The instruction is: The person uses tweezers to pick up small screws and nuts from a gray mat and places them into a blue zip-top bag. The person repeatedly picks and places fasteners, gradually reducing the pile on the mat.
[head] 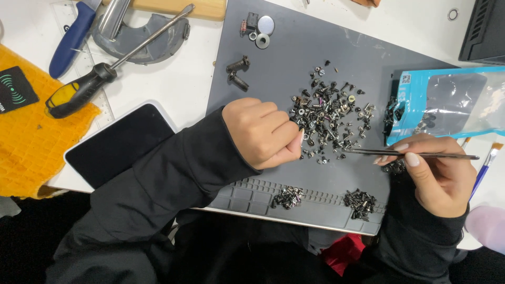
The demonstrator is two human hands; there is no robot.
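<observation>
My left hand (pixel 263 131) is curled into a fist on the grey work mat (pixel 294 58), its fingertips at the left edge of a scattered pile of small screws (pixel 329 113); whether it pinches a screw is hidden. My right hand (pixel 439 173) grips thin metal tweezers (pixel 405 153), whose tips point left at the pile's lower right edge. Two small sorted heaps of screws (pixel 288 196) (pixel 360 202) lie in the mat's front compartments. Two larger bolts (pixel 238 72) lie on the mat's upper left.
A blue plastic bag (pixel 447 102) lies at the right with screws by its mouth. A dark tablet (pixel 118 142), a black-handled screwdriver (pixel 84 89), an orange cloth (pixel 26 137), a blue-handled tool (pixel 71 39) and washers (pixel 262 32) surround the mat. A paintbrush (pixel 486 165) lies far right.
</observation>
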